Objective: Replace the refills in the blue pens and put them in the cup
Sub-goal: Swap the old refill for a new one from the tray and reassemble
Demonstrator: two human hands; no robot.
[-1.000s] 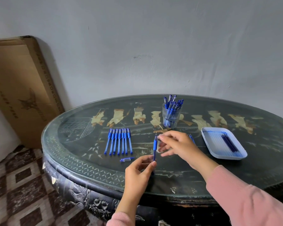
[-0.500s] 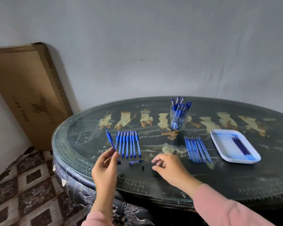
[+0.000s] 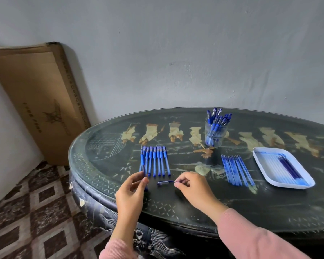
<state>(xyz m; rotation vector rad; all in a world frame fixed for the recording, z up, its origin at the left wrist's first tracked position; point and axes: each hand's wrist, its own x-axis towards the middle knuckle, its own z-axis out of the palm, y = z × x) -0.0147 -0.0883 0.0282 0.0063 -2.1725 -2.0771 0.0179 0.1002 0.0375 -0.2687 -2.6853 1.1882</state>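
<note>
Head view: left hand (image 3: 131, 195) pinches blue pen (image 3: 143, 162) upright; right hand (image 3: 194, 187), beside pen piece (image 3: 164, 183), hold unclear.

Rear wall (image 3: 176, 53): grey-blue plaster, matte, few small marks and scuffs. Side wall (image 3: 4, 139) at left: paler, whitish. Flat cardboard box (image 3: 39, 101) leaning in corner, faint print on face. Floor (image 3: 36, 212): tiles, brown-and-cream diamond pattern. Table (image 3: 232, 208): oval, dark lacquer, glossy top, pale inlaid figures across far half, carved side with chipped spots. Light soft, even.
</note>
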